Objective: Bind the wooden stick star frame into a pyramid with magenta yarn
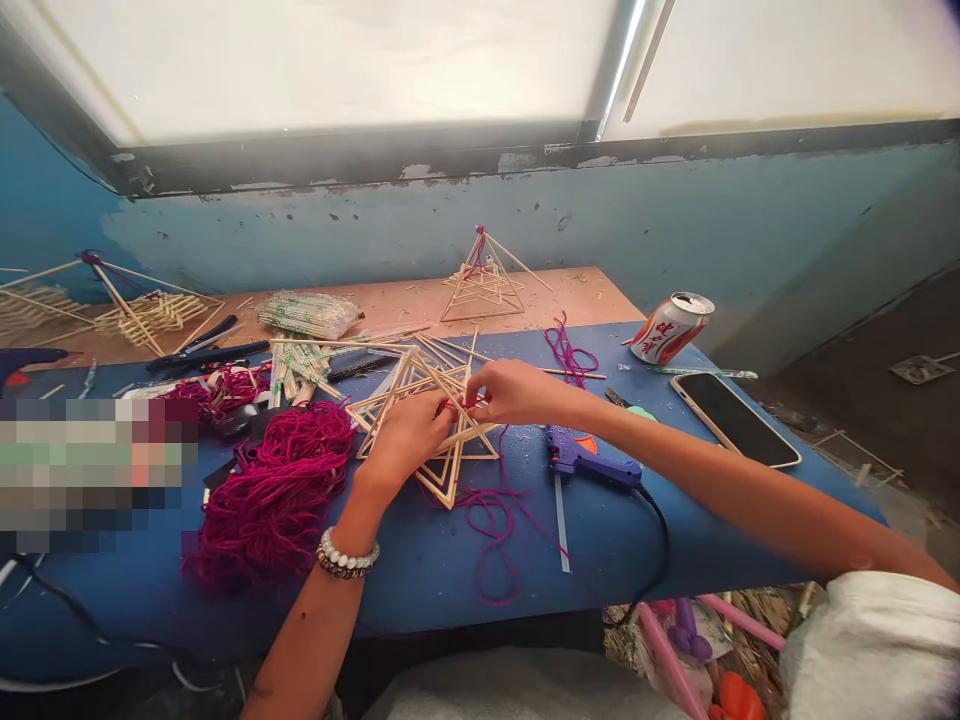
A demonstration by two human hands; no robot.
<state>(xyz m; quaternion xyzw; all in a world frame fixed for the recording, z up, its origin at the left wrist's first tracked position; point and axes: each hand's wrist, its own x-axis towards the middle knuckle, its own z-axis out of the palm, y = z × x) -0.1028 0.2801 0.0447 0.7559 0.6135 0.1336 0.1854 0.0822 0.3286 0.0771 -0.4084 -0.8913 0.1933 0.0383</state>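
My left hand (411, 437) rests over a star-like stack of wooden stick triangles (450, 485), its fingers pinched together near the centre. Close beside it, my right hand (510, 393) comes in from the right with thumb and forefinger pressed together. Between the fingertips a bit of magenta yarn shows; the exact grip is partly hidden. A loose strand of the same yarn (491, 560) trails from the stack onto the blue table top (420, 590). A purple glue gun (592, 462) lies right of the stack. Left of my left hand is a big magenta yarn bundle (277, 490).
A drink can (673, 328) and a phone (739, 420) are at the right. Behind stand a stick pyramid (484, 290) and wrapped sticks (309, 312). Black-handled pliers (206, 355) lie back left. Another stick pyramid (150, 310) stands far left. A black cord (664, 550) crosses the front edge.
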